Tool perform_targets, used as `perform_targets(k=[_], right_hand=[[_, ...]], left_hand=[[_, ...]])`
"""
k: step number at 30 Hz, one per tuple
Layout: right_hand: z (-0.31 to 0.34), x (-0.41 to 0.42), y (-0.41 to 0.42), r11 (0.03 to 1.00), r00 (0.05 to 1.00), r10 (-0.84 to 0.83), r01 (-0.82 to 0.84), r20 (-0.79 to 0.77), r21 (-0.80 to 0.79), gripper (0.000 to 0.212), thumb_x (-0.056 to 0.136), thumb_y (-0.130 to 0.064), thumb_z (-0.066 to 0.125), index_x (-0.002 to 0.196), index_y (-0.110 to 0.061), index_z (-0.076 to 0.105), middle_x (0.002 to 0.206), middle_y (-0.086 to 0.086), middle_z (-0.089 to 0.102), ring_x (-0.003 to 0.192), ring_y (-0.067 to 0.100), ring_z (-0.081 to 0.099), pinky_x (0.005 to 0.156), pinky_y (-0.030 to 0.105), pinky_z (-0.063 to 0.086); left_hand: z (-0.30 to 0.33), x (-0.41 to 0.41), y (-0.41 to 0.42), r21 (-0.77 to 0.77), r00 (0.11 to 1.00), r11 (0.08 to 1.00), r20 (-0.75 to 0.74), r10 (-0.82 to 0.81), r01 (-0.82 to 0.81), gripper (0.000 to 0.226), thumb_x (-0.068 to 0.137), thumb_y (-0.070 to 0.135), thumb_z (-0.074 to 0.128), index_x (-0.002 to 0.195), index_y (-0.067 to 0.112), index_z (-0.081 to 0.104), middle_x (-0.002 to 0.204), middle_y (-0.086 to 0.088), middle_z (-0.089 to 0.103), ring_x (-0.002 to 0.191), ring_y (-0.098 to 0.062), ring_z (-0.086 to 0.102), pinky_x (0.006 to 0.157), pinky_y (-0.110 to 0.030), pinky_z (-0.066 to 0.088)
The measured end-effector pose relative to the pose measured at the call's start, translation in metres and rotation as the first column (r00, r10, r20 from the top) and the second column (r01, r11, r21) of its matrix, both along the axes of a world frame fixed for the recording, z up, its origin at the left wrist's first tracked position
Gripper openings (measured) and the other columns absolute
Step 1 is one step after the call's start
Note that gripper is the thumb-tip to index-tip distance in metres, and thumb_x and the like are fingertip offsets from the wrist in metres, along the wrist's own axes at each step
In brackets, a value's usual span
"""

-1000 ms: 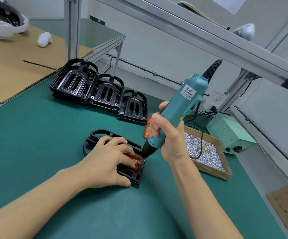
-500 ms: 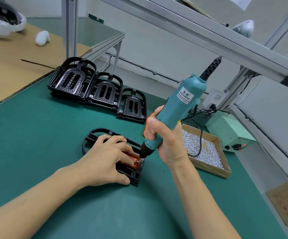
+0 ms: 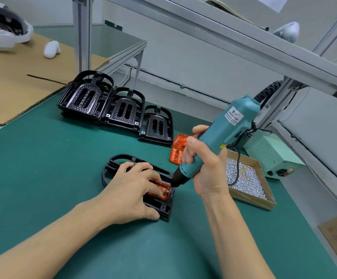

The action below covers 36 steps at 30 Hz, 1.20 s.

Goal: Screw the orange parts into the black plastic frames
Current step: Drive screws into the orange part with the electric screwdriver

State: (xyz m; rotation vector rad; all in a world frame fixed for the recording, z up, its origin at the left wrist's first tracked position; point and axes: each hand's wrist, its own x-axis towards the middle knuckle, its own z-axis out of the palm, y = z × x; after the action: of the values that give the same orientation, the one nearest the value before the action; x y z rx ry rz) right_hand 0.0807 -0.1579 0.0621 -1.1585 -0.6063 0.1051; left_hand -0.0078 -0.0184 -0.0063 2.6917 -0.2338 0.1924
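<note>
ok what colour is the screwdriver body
Teal, on the electric screwdriver; head view.

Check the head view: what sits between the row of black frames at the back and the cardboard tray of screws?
In the head view, a small pile of spare orange parts lies on the green mat between the row of black frames and the screw tray, partly hidden by the right hand.

In front of you a green mat [image 3: 42, 168] covers the bench. On it lie a black frame [image 3: 111, 166], stacked black frames [image 3: 115, 109] farther back, spare orange parts [image 3: 176, 150], a cardboard tray of screws [image 3: 248, 178], a pale green power box [image 3: 268, 156] and cardboard sheets [image 3: 12, 81].
</note>
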Motion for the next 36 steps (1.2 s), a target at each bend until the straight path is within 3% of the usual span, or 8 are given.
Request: perform_targets(k=[9, 15, 18, 23, 26, 28, 32, 36], right_hand=[[0.006, -0.002, 0.009, 0.978, 0.983, -0.183, 0.181, -0.006, -0.108, 0.015, 0.074, -0.007, 0.063, 0.084, -0.014, 0.055, 0.048, -0.003, 0.044, 0.045, 0.017, 0.039, 0.049, 0.026, 0.038], [0.052, 0.006, -0.018, 0.995, 0.98, -0.098, 0.091, 0.173, 0.05, 0.024, 0.074, -0.001, 0.065, 0.08, -0.025, 0.063, 0.054, -0.003, 0.046, 0.041, 0.015, 0.04, 0.049, 0.024, 0.037], [0.071, 0.013, -0.032, 0.977, 0.969, -0.204, 0.193, 0.141, 0.088, 0.018, 0.078, -0.002, 0.063, 0.083, -0.019, 0.059, 0.056, -0.001, 0.043, 0.043, 0.015, 0.04, 0.051, 0.024, 0.038], [0.05, 0.013, -0.054, 0.895, 0.904, -0.428, 0.421, 0.019, 0.148, 0.016, 0.085, 0.001, 0.061, 0.092, -0.009, 0.051, 0.059, 0.001, 0.042, 0.045, 0.014, 0.042, 0.049, 0.023, 0.039], [0.045, 0.014, -0.069, 0.843, 0.86, -0.51, 0.504, -0.018, 0.19, 0.015, 0.087, 0.002, 0.061, 0.09, -0.01, 0.052, 0.061, 0.0, 0.046, 0.045, 0.013, 0.043, 0.047, 0.022, 0.04], [0.046, 0.016, -0.078, 0.759, 0.781, -0.625, 0.609, -0.007, 0.23, 0.016, 0.086, -0.001, 0.063, 0.087, -0.014, 0.053, 0.059, -0.005, 0.049, 0.044, 0.012, 0.044, 0.047, 0.021, 0.04], [0.052, 0.021, -0.096, 0.576, 0.594, -0.804, 0.768, 0.025, 0.279, 0.017, 0.085, -0.006, 0.064, 0.09, -0.013, 0.05, 0.053, -0.014, 0.052, 0.044, 0.01, 0.047, 0.049, 0.021, 0.041], [0.052, 0.022, -0.108, 0.541, 0.551, -0.833, 0.796, 0.044, 0.272, 0.017, 0.085, -0.008, 0.064, 0.088, -0.018, 0.051, 0.051, -0.015, 0.053, 0.045, 0.009, 0.048, 0.051, 0.02, 0.042]], left_hand=[[-0.001, 0.003, -0.009, 0.029, 1.0, 1.0, 0.002, 0.004, -0.004, 0.052, 0.066, 0.066, 0.059, 0.115, 0.049, 0.06, 0.133, 0.028, 0.039, 0.132, 0.001, 0.01, 0.109, -0.031, 0.001], [0.003, 0.003, -0.009, 0.016, 1.0, 1.0, -0.009, 0.023, -0.023, 0.051, 0.065, 0.067, 0.062, 0.112, 0.046, 0.064, 0.128, 0.03, 0.041, 0.132, 0.0, 0.013, 0.109, -0.032, 0.001], [0.002, 0.002, -0.013, 0.034, 0.997, 0.996, 0.004, 0.079, -0.079, 0.05, 0.068, 0.068, 0.059, 0.113, 0.046, 0.062, 0.131, 0.031, 0.039, 0.133, 0.0, 0.012, 0.109, -0.032, 0.001], [0.006, 0.005, -0.025, 0.109, 0.983, 0.978, -0.023, 0.183, -0.18, 0.051, 0.071, 0.07, 0.053, 0.116, 0.045, 0.06, 0.131, 0.026, 0.039, 0.132, -0.004, 0.016, 0.111, -0.036, 0.008], [0.016, 0.013, -0.031, 0.088, 0.98, 0.976, -0.016, 0.2, -0.198, 0.059, 0.065, 0.078, 0.047, 0.111, 0.044, 0.062, 0.127, 0.025, 0.042, 0.129, -0.004, 0.021, 0.107, -0.034, 0.01], [0.025, 0.024, -0.038, 0.044, 0.982, 0.982, 0.039, 0.182, -0.184, 0.063, 0.062, 0.078, 0.038, 0.11, 0.044, 0.062, 0.124, 0.025, 0.045, 0.126, -0.002, 0.025, 0.101, -0.031, 0.01], [0.043, 0.06, -0.066, -0.086, 0.989, 0.992, 0.104, 0.103, -0.094, 0.036, 0.08, 0.06, 0.058, 0.109, 0.04, 0.064, 0.121, 0.021, 0.053, 0.123, -0.004, 0.034, 0.1, -0.03, 0.013], [0.051, 0.105, -0.104, -0.159, 0.993, 0.986, 0.099, 0.063, -0.047, 0.017, 0.087, 0.039, 0.061, 0.102, 0.035, 0.07, 0.104, 0.012, 0.063, 0.109, -0.014, 0.047, 0.098, -0.035, 0.024]])
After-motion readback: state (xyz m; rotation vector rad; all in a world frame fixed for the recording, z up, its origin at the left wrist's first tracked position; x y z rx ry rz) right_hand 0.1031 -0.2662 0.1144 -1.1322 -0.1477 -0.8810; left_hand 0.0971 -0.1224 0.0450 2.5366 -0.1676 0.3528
